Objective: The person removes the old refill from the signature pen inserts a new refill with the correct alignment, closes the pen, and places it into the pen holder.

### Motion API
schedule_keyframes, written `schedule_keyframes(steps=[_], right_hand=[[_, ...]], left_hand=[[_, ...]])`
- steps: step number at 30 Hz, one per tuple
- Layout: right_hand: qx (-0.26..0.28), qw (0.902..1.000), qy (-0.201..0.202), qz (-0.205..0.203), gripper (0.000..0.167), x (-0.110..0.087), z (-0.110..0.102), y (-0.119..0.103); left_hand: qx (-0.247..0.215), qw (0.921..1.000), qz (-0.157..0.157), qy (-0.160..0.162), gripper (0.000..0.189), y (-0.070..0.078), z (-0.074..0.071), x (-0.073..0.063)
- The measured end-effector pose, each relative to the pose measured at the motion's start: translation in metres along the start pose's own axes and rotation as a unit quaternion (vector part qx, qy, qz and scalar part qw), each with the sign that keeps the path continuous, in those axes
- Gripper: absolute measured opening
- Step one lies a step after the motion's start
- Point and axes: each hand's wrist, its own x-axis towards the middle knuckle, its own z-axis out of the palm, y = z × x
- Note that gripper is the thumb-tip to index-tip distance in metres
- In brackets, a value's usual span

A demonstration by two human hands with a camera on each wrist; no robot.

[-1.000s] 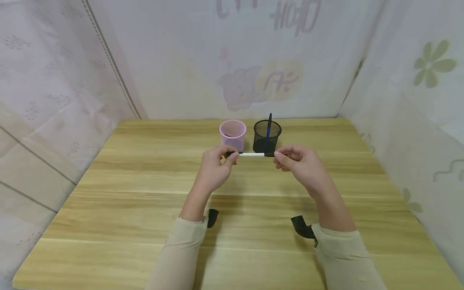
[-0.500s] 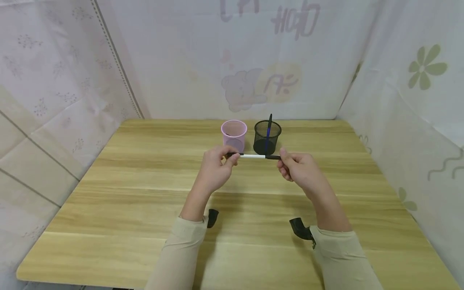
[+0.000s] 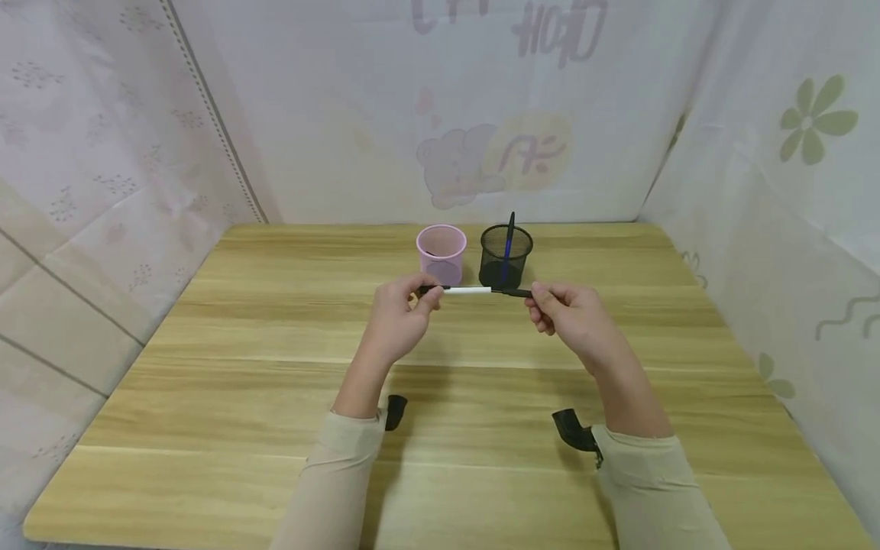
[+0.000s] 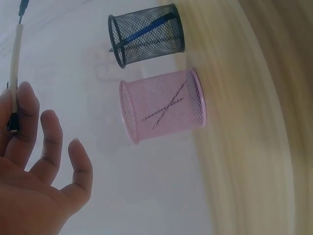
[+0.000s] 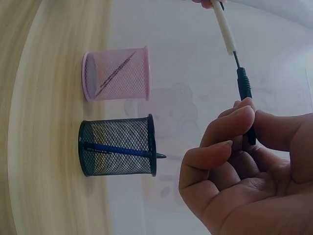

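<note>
A pen with a white barrel [image 5: 224, 27] stretches level between both hands above the table. My left hand [image 3: 402, 317] pinches the black end of the barrel between thumb and forefinger; its other fingers are spread loosely in the left wrist view. At the opposite end, my right hand [image 3: 574, 317] pinches a black ribbed pen section [image 5: 244, 83]. A thin dark rod [image 5: 236, 59] bridges the short gap between barrel and ribbed section. Behind the hands stand a pink mesh pen cup [image 3: 441, 256] and a black mesh pen cup [image 3: 491, 256].
A blue pen [image 3: 509, 241] leans inside the black cup, its dark tip above the rim. Thin dark sticks [image 4: 168, 105] show through the pink mesh. Both cups stand near the far edge of the wooden table [image 3: 275, 321], before a printed cloth wall [image 3: 344, 114].
The black ribbed section has come away from the white barrel, exposing the thin rod. My right hand's grip has shifted toward the black section's outer end; my left hand has moved slightly left.
</note>
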Motion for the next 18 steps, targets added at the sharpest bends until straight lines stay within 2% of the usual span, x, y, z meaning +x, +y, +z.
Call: schedule_keyframes(steps=[7, 15, 18], right_hand=[[-0.002, 1.0000, -0.006, -0.004, 0.040, 0.001, -0.011, 0.001], [-0.001, 0.9996, 0.023, -0.018, 0.041, 0.000, -0.023, -0.004], [-0.002, 0.9995, 0.027, -0.017, 0.040, -0.001, -0.026, -0.003]], left_hand=[[-0.007, 0.9999, -0.010, -0.005, 0.013, -0.007, -0.008, 0.002], [-0.018, 0.9995, -0.024, 0.014, 0.017, -0.010, -0.025, 0.006], [-0.009, 0.9993, -0.036, 0.001, 0.018, -0.016, -0.026, 0.007]])
